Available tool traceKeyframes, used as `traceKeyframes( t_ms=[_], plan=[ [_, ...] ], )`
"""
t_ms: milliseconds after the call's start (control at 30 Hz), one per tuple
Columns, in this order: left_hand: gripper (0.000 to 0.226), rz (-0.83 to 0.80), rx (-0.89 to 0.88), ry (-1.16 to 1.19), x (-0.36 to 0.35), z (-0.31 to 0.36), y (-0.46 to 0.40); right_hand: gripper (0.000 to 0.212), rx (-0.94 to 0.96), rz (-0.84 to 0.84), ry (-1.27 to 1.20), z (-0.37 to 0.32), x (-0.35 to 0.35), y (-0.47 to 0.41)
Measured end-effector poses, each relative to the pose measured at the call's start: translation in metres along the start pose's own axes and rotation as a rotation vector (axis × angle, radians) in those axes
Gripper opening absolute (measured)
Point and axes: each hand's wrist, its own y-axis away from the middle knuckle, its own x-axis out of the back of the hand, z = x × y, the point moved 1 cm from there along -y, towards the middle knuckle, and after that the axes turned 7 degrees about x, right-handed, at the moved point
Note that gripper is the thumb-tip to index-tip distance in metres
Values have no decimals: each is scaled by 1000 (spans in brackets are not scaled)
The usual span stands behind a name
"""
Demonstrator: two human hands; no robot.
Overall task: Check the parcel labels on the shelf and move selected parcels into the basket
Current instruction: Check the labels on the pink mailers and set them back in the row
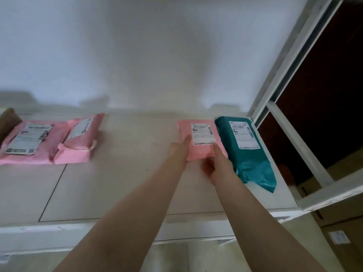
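A small pink parcel [200, 139] with a white label lies on the shelf [127, 173], label up. My left hand [179, 148] touches its left edge with a finger stretched along it. My right hand [218, 166] grips its near right corner, thumb on top by the label. A teal parcel [249, 154] with a white label lies right beside it, touching. Two more pink parcels sit far left: a flat one [29, 143] and a bulkier one [78, 142]. No basket is in view.
The shelf top is beige tile with a white front edge [59, 230]. A white wall rises behind. A white frame with dark panels [306, 107] stands at the right. A brown item [7, 122] shows at the far left edge. Cardboard boxes [341, 232] sit lower right.
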Motion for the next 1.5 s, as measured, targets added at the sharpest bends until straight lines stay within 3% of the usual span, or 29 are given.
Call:
traceKeyframes(
  t_ms=[400,567,833,1133,1333,1500],
  plan=[
    [39,124,-42,-40,3,-7,-5,48,-21,-38,86,-3,3,-4],
    [33,129,-71,44,19,-4,0,27,19,-88,136,-7,-3,1],
    [33,114,-137,129,71,6,7,42,123,-183,218,-4,-30,17],
    [27,-4,-246,172,162,2,17,42,229,-357,242,23,-71,77],
    [29,-78,-266,199,219,-6,23,22,260,-391,218,56,-93,111],
    [34,-134,-245,237,252,-9,24,27,282,-398,203,77,-107,132]
  ],
)
